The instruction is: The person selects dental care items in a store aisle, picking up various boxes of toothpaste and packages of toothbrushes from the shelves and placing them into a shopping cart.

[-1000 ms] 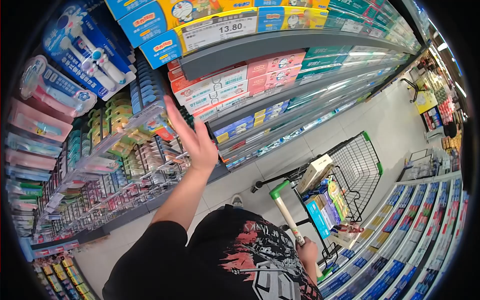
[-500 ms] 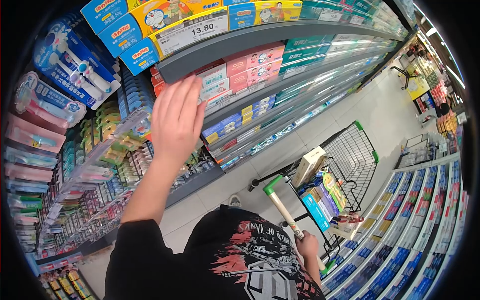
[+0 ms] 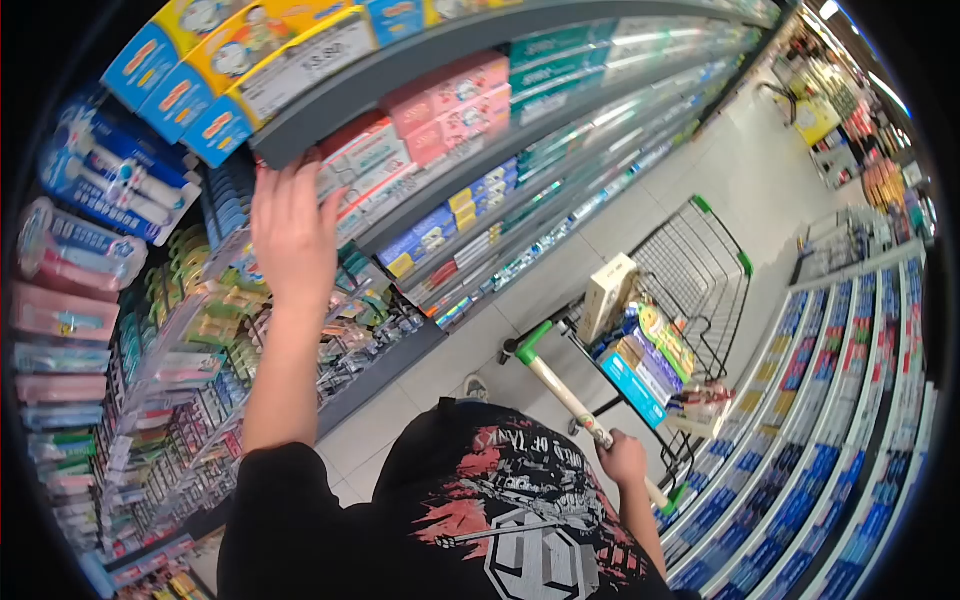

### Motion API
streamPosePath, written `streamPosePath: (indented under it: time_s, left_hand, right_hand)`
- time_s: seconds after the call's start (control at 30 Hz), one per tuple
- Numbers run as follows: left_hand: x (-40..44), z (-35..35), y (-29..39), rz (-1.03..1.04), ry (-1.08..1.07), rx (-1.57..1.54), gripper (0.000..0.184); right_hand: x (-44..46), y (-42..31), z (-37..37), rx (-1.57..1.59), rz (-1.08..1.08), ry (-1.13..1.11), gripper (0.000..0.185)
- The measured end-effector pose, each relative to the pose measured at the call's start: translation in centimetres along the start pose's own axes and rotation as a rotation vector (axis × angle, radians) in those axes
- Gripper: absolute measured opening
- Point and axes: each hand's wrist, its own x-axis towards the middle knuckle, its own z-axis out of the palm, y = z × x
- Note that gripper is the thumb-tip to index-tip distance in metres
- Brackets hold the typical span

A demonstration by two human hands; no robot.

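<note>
My left hand [image 3: 294,225] reaches to the shelf at the left, back of the hand up, fingers extended and thumb apart. Its fingertips are at the left end of the red and white boxes [image 3: 368,165], just under a grey shelf edge [image 3: 330,112]; the tips are partly hidden, and no item shows lifted. Pink boxes [image 3: 455,110] stand to the right of these. My right hand [image 3: 623,458] is closed around the handle [image 3: 565,395] of a shopping cart [image 3: 690,285], which holds a beige box [image 3: 607,297] and several packages.
Yellow and blue boxes [image 3: 245,50] stand on the shelf above. Hanging toothbrush packs [image 3: 125,180] fill the left side. Curved shelves of small boxes [image 3: 800,400] run along the right. Tiled floor [image 3: 720,170] lies between the shelves, around the cart.
My left hand has moved up to the red and white boxes, turning from edge-on to back up. The view has shifted, and my right hand has stayed on the cart handle.
</note>
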Motion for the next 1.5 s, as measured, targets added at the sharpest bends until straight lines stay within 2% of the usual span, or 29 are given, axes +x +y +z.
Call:
streamPosePath:
  time_s: [0.1,0.13,0.23,0.27,0.3,0.37,0.5,0.63,0.77,0.83,0.97,1.23,1.33,1.4,1.5]
  left_hand:
    - [-0.3,-0.4,-0.1,0.085,0.056,0.029,0.043]
    - [-0.4,-1.2,0.6,0.034,-0.009,-0.014,0.043]
    - [-1.8,-2.8,3.6,0.088,0.053,-0.126,0.051]
    - [-3.4,-2.7,4.6,0.022,0.020,-0.187,0.053]
    - [-4.8,-2.6,5.8,0.050,0.008,-0.237,0.053]
    - [-7.4,-2.3,8.8,-0.065,-0.157,-0.582,0.057]
    - [-11.6,1.9,16.4,0.042,-0.623,-1.033,0.061]
    - [-12.9,5.8,25.5,0.283,-0.826,-1.193,0.055]
    - [-14.0,8.8,35.2,0.582,-0.810,-1.331,0.053]
    - [-15.3,10.4,39.2,0.664,-0.781,-1.324,0.054]
    - [-17.1,12.4,43.1,0.822,-0.799,-1.213,0.056]
    - [-19.4,13.3,43.8,0.785,-0.789,-1.244,0.057]
    - [-19.6,13.4,44.2,0.749,-0.740,-1.241,0.056]
    - [-19.3,13.2,44.4,0.766,-0.634,-1.145,0.058]
    - [-18.8,12.3,43.5,0.805,-0.614,-1.089,0.057]
  right_hand:
    - [0.0,0.6,0.3,0.032,-0.039,-0.007,0.030]
    - [-0.3,0.6,0.0,0.039,-0.032,-0.013,0.029]
    - [-0.3,0.6,-0.4,0.020,-0.035,-0.049,0.028]
    - [-0.3,0.2,-1.1,0.043,-0.004,-0.076,0.027]
    - [-0.4,0.3,-1.1,0.066,-0.005,-0.059,0.026]
    - [-0.6,0.1,-1.0,0.109,0.029,-0.041,0.026]
    - [-0.8,0.2,-1.4,0.087,0.020,-0.044,0.026]
    - [-0.9,0.3,-1.1,0.071,0.008,-0.029,0.026]
    - [-1.2,0.1,-1.7,0.102,0.043,-0.050,0.025]
    - [-1.4,-0.1,-2.0,0.104,0.044,-0.052,0.025]
    - [-1.4,0.3,-1.7,0.095,0.007,-0.052,0.025]
    - [-1.4,0.1,-1.7,0.125,0.019,-0.068,0.025]
    - [-1.3,-0.1,-2.0,0.107,0.020,-0.083,0.025]
    - [-1.2,-0.1,-2.2,0.093,0.023,-0.101,0.025]
    - [-0.9,-0.1,-2.1,0.089,0.009,-0.091,0.026]
